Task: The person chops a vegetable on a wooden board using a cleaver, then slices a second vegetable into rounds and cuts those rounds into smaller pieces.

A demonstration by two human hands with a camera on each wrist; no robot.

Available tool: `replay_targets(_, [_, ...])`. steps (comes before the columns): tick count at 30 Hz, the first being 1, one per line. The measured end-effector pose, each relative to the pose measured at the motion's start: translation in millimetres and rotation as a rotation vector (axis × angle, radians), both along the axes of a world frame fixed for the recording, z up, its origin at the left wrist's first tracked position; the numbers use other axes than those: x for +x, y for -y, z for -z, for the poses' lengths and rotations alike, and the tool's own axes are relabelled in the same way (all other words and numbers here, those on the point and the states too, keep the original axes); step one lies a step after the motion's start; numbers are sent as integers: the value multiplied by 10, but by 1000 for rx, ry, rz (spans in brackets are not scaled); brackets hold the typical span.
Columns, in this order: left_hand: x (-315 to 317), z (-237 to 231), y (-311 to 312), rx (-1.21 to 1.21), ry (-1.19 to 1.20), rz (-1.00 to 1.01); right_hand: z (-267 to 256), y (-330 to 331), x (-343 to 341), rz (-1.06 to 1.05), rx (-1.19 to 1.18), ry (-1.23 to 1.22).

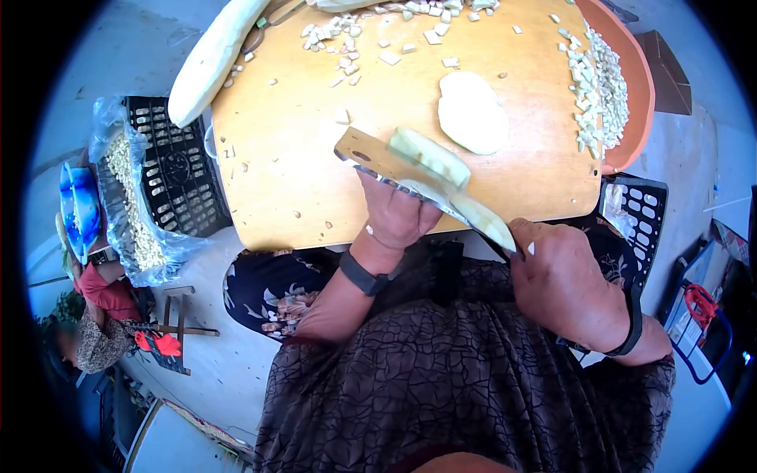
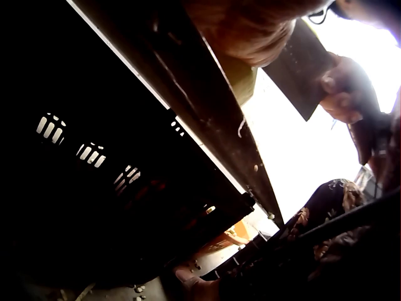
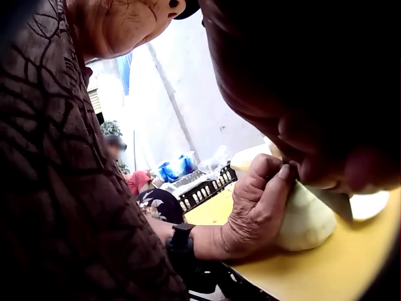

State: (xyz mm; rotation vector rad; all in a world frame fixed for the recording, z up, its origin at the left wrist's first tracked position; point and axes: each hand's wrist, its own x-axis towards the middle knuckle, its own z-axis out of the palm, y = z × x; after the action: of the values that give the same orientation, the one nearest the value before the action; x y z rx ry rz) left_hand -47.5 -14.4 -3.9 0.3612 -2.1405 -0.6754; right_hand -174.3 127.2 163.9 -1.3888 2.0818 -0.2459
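Observation:
My right hand (image 1: 564, 276) grips the handle of a broad-bladed knife (image 1: 367, 150). The blade slants across a pale green, peeled gourd piece (image 1: 430, 158) near the front of the wooden board (image 1: 276, 173). Pale flesh shows on both sides of the blade. My left hand (image 1: 398, 217) holds the gourd piece from the near side, fingers curled against it in the right wrist view. Beyond the knife lies a flat whitish slice (image 1: 473, 114). Small diced bits (image 1: 327, 33) are scattered over the board's far side.
A long peeled gourd (image 1: 213, 63) lies over the board's left corner. At right, an orange basin (image 1: 643, 87) holds many diced pieces. To the left stand a black crate (image 1: 177, 165) and a clear plastic bag (image 1: 130, 197) of pale bits. Another person (image 1: 98, 315) sits at far left.

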Motion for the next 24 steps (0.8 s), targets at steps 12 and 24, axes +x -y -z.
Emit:
replay_targets(12, [-26, -66, -36, 39, 14, -68, 286, 203, -39, -3, 44, 9])
replay_targets(24, [-83, -116, -28, -41, -82, -50, 625, 567, -158, 94, 210, 67])
